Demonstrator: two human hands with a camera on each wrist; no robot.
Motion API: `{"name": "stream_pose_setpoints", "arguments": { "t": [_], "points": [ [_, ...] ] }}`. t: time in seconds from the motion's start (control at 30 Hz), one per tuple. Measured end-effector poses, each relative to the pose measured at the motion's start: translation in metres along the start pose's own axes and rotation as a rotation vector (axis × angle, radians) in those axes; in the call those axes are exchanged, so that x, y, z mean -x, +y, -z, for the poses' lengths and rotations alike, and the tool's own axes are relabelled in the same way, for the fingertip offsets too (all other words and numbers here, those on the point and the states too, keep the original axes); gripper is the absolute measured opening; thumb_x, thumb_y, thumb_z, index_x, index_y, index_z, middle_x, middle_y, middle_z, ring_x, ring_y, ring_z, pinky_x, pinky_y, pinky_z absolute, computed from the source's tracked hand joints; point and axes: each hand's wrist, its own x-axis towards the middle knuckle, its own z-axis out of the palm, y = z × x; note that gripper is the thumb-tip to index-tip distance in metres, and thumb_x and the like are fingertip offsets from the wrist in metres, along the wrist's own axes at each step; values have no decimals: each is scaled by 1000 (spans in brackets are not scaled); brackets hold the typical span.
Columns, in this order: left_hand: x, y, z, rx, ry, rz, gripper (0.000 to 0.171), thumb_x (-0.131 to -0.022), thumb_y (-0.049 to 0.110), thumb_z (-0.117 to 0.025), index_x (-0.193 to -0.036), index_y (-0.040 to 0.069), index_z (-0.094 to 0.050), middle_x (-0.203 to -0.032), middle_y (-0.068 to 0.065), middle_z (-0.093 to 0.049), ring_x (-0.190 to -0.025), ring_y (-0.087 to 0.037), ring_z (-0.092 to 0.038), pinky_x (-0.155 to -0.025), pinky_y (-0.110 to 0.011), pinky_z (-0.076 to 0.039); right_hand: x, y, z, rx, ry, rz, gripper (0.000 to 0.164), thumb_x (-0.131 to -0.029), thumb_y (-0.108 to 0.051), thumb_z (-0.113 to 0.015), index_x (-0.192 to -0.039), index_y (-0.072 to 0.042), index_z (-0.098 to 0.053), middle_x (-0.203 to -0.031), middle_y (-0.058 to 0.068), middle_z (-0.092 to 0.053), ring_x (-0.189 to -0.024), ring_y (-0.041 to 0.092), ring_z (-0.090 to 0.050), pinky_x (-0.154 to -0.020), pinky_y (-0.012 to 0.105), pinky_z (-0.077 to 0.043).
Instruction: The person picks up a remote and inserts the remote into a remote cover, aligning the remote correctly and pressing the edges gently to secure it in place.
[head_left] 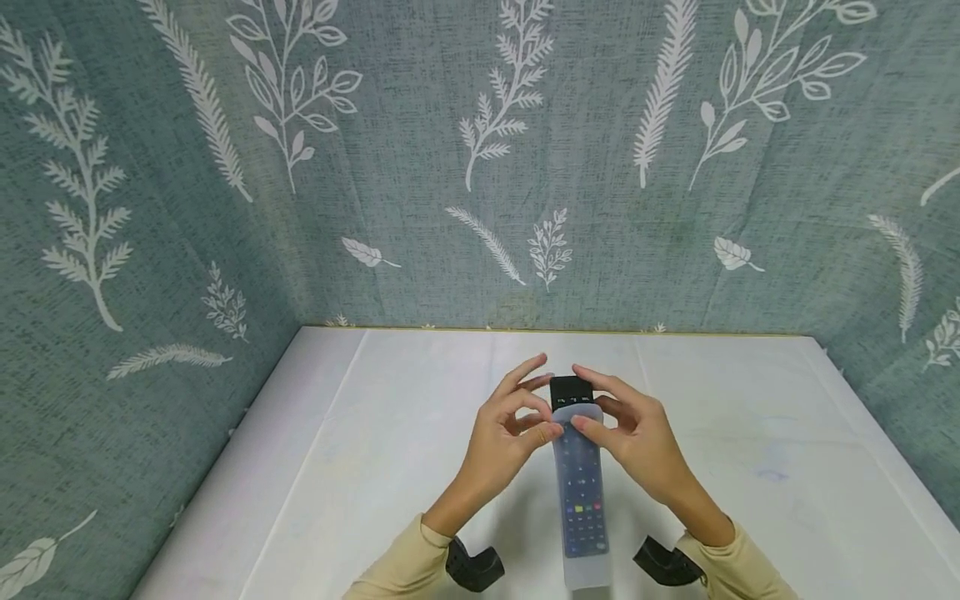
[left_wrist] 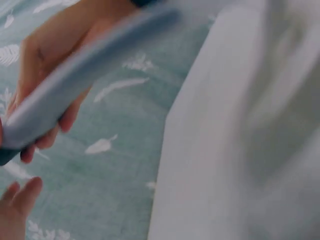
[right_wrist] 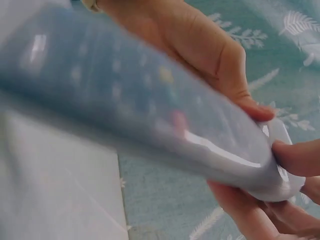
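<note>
In the head view, a dark remote control [head_left: 572, 390] sits inside a translucent pale sleeve [head_left: 587, 573], its black top end showing above the sleeve's opening. My left hand [head_left: 504, 429] pinches the sleeve's left edge near that opening between thumb and forefinger, other fingers spread upward. On the other side, my right hand [head_left: 639, 435] has its thumb on the front of the sleeve by the opening, with fingers behind and along the remote's right side. Up close in the right wrist view, coloured buttons show blurred through the sleeve [right_wrist: 115, 90].
A white tabletop [head_left: 390, 467] lies below the hands. Green leaf-patterned fabric [head_left: 405, 167] stands along the back and both sides. Black straps [head_left: 474, 568] hang at both wrists near the cuffs of light yellow sleeves.
</note>
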Motion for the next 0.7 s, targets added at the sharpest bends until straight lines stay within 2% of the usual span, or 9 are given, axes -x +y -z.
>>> {"name": "stream_pose_setpoints", "arguments": {
  "t": [0.1,0.17,0.3,0.4,0.57,0.63,0.7],
  "points": [
    [-3,0,3,-31,-73,-45,13,-82,-4,-68,-81,3,-58,-143,-8,-44,-126,-28,-47,-93,-37,-50,1,0,1,-2,-35,-25,53,-86,6,-64,-136,-5,-49,-128,17,-53,-97,18,-65,-61,33,-58],
    [-3,0,4,-43,-89,-57,12,-83,-3,-68,-81,3,-58,-137,-10,-51,-120,-28,-53,-87,-36,-53,1,0,1,-9,-53,-26,53,-87,6,-64,-137,-4,-49,-129,18,-53,-97,18,-64,-60,32,-58],
    [-3,-1,2,-77,-58,-98,10,-81,-4,-68,-80,1,-60,-125,-16,-59,-105,-28,-61,-68,-35,-59,2,3,0,-48,-74,-12,52,-86,9,-63,-136,0,-48,-130,21,-50,-98,18,-63,-60,31,-57],
    [-3,3,-1,-66,-22,-99,10,-79,-8,-69,-78,-3,-61,-119,-22,-60,-94,-27,-65,-58,-36,-59,3,6,-1,-80,-75,-3,51,-86,11,-62,-134,3,-48,-129,23,-49,-100,18,-62,-63,33,-58],
    [-5,20,-5,-37,34,18,9,-81,-9,-68,-75,-8,-61,-113,-24,-63,-81,-20,-67,-54,-37,-58,4,11,-3,-94,-65,2,47,-86,11,-60,-131,5,-50,-126,25,-49,-97,17,-62,-62,35,-58],
    [-5,14,-5,-23,51,68,10,-83,-5,-68,-75,-7,-62,-113,-19,-64,-83,-20,-67,-54,-37,-58,5,12,-4,-84,-59,3,46,-86,11,-61,-131,4,-50,-125,24,-50,-96,17,-62,-61,35,-58],
    [-6,5,-3,-4,54,85,10,-84,-3,-68,-76,-5,-62,-113,-16,-65,-84,-22,-67,-54,-38,-58,4,14,-4,-75,-56,2,46,-86,11,-61,-131,4,-51,-125,24,-50,-96,17,-63,-61,35,-58]
  ]
}}
